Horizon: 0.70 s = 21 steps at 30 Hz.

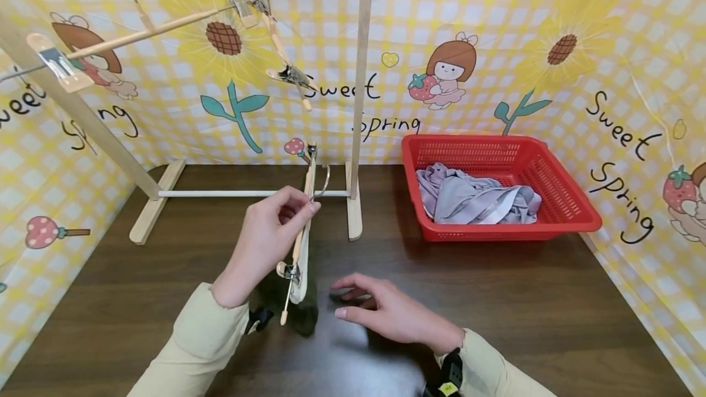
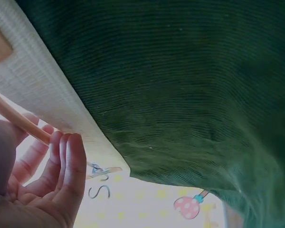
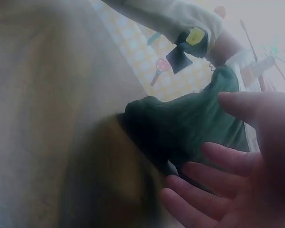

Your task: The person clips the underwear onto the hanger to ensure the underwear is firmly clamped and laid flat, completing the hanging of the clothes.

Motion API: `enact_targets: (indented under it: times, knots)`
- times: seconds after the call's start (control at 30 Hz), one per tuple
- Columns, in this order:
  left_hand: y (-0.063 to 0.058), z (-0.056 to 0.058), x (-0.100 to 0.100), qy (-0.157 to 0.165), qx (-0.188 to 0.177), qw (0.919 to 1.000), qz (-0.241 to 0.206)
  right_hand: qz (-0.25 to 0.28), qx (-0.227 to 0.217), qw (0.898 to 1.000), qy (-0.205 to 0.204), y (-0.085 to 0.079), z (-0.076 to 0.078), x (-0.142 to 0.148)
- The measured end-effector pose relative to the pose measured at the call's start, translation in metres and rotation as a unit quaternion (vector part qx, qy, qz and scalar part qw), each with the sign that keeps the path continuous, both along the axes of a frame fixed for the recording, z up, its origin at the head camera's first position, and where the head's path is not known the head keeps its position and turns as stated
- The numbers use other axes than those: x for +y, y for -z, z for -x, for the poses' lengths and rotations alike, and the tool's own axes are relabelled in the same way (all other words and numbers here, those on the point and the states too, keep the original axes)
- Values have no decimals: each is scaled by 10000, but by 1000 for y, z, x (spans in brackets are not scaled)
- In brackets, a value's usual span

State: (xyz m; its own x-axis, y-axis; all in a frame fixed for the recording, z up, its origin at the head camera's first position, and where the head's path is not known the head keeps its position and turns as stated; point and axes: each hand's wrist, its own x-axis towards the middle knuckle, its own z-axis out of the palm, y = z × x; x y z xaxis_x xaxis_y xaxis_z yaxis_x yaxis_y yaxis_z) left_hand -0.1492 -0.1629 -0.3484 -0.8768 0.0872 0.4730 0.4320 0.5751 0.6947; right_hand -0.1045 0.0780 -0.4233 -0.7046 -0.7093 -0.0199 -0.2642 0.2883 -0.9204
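Note:
My left hand (image 1: pixel 265 234) pinches a wooden clip hanger (image 1: pixel 298 250) at the base of its metal hook. From the hanger's clips hangs a dark green garment (image 2: pixel 180 95) of ribbed cloth with a white waistband (image 2: pixel 61 99). In the head view this garment is seen nearly edge-on, low over the table. To its right, my right hand (image 1: pixel 388 311) holds nothing, its fingers loosely spread and pointing toward the cloth. The right wrist view shows that hand's fingers in front of the green garment (image 3: pixel 194 118).
A wooden rack (image 1: pixel 361 78) stands at the back left, with two bare clip hangers (image 1: pixel 143 34) on it. At the right, a red basket (image 1: pixel 491 233) contains crumpled lilac cloth (image 1: pixel 469 196). Patterned fabric walls (image 1: pixel 496 17) enclose the dark wooden table (image 1: pixel 529 299).

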Motion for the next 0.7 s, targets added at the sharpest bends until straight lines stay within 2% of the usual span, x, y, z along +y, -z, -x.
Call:
enact_targets:
  times: [0.17,0.27,0.4,0.57,0.7]
  knots:
    - [-9,1,-10,-176,264,9994,-142,7,313,9993,223,-10,12,4]
    - [-15,2,-16,-287,520,9980,-211,59,575,9973,460,-19,19,6]
    - [-23,1,-24,-428,789,9951,-409,164,716,9944,766,-32,27,8]
    - [-31,-2,-30,-537,799,9925,-757,445,764,9903,1069,-50,37,7]
    - [-36,-6,-34,-631,825,9909,-856,668,766,9859,1333,-63,48,6]
